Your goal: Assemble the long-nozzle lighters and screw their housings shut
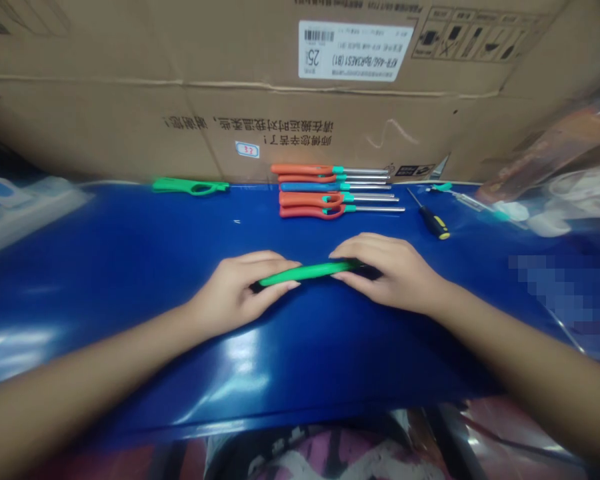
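Brown cardboard [130,63] is rising like a wall behind the glossy blue tabletop [130,247], closing off its far edge, and its printing and white label [355,50] are showing upside down. Against its foot, a row of long-nosed lighters [307,213], orange, red and blue, is lying side by side, metal rods pointing right; a green handle shell [180,187] is resting well to their left. Just past the rods, a black-and-yellow screwdriver [435,223] is lying aslant, and beyond it a thin teal-tipped piece [473,201] is reaching toward some white rounded objects [547,223]. Clear plastic wrapping [575,133] is crowding the right side, blurring whatever it is holding, while more plastic [35,213] is running out of sight at the left. Over the middle of the table, nearer the person than the lighters, both hands are grasping one slim green piece [313,271]: the left hand [237,287] is pinching one end, the right hand [390,270] the other. Fingers are hiding both ends, and I am not making out the dark part within the right grip. Patterned cloth [325,457] is showing below the table edge, cut off by the view.
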A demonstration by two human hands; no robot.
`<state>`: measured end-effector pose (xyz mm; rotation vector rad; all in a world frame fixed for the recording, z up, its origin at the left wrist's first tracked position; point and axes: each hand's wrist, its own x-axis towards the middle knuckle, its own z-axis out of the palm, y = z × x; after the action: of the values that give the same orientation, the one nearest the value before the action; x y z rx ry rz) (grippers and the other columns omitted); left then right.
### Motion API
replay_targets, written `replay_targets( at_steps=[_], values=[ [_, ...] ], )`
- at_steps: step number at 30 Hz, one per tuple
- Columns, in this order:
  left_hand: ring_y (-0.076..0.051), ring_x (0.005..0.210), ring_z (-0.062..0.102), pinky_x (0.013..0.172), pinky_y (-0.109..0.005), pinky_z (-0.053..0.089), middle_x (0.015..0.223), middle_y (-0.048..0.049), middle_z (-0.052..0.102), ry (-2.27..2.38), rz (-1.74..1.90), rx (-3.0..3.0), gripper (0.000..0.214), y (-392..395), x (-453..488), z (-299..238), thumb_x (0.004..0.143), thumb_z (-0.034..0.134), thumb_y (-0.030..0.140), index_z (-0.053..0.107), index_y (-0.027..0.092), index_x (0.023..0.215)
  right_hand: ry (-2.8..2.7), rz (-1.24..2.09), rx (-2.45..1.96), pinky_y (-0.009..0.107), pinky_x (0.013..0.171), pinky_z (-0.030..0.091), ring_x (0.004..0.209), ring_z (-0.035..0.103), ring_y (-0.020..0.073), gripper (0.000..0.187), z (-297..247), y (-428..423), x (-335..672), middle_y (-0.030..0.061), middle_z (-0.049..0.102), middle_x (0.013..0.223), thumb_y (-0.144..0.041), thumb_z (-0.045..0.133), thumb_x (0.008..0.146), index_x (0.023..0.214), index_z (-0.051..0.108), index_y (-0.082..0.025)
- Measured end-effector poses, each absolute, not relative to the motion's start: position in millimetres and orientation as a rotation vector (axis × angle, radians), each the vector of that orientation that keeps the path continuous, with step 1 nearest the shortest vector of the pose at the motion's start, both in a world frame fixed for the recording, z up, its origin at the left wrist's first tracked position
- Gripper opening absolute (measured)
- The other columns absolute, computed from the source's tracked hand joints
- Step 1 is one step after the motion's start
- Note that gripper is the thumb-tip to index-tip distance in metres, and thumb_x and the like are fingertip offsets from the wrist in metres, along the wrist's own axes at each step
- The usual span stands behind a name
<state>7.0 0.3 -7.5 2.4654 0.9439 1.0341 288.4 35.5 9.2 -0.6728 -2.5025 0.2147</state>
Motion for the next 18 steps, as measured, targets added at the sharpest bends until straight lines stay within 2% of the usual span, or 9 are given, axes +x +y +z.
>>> replay_targets(
  at_steps=[7,14,18],
  values=[
    [-0.015,0.093,0.073,0.087,-0.020,0.057,0.105,-0.0075,0.077,0.944,1.056,2.476,0.024,-0.3,4.5,-7.2,0.092,0.072,0.021,0.074,0.014,0.115,-2.533,0.015,-0.724,0.032,0.074,0.052,0.084,0.074,0.0204,0.013,13.1,32.5,294.0,0.0051,0.078,0.093,-0.026,0.062,0.098,0.095,0.070,-0.016],
    [-0.015,0.098,0.070,0.089,-0.022,0.056,0.110,-0.0073,0.072,0.880,0.857,2.550,0.029,-2.1,5.8,-11.5,0.098,0.063,0.020,0.066,0.016,0.127,-2.592,0.037,-0.634,0.033,0.081,0.050,0.088,0.073,0.0184,0.017,13.6,31.8,289.4,0.0029,0.078,0.098,-0.030,0.061,0.100,0.101,0.072,-0.017],
    [-0.016,0.098,0.070,0.089,-0.023,0.055,0.111,-0.0072,0.072,0.897,0.834,2.558,0.030,4.7,0.8,-13.3,0.100,0.060,0.022,0.066,0.017,0.129,-2.646,-0.014,-0.698,0.036,0.086,0.047,0.097,0.070,0.0218,0.022,16.0,38.4,294.5,0.0049,0.077,0.107,-0.034,0.062,0.099,0.111,0.071,-0.018]
  ],
)
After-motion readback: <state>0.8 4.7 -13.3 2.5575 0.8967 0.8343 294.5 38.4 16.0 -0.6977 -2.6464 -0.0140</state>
